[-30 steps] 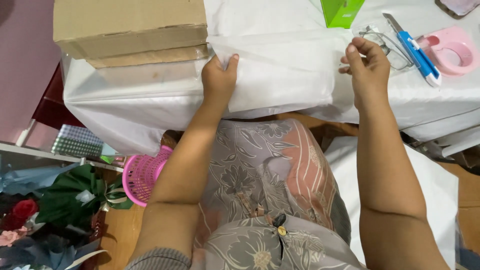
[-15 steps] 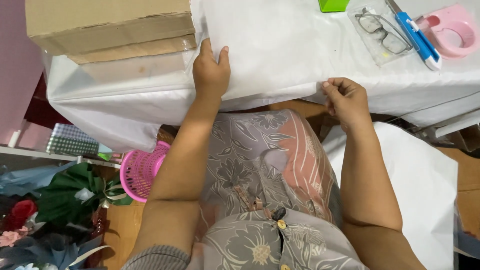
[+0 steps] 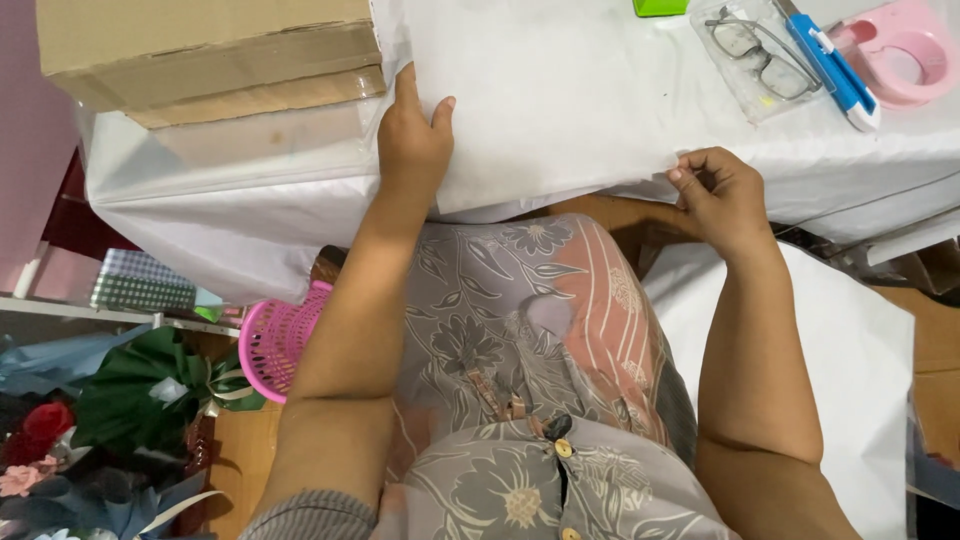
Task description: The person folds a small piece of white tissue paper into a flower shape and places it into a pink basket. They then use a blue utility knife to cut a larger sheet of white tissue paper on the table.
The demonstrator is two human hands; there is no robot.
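A thin white paper sheet (image 3: 560,95) lies over the white-covered table (image 3: 230,215). My left hand (image 3: 412,140) rests flat on the sheet's left part, fingers together, pressing it down beside the cardboard box (image 3: 205,50). My right hand (image 3: 718,195) pinches the sheet's lower right corner at the table's front edge. My lap in grey and pink flowered cloth fills the middle below.
Glasses in a clear sleeve (image 3: 755,55), a blue-handled cutter (image 3: 830,65) and a pink tape dispenser (image 3: 895,60) lie at the table's back right. A pink basket (image 3: 275,340), a flower bouquet (image 3: 90,420) and another white sheet (image 3: 850,350) are down by the floor.
My right hand has come down from the table top to the front edge, drawing the sheet's corner toward me. My left hand has stayed pressed on the sheet.
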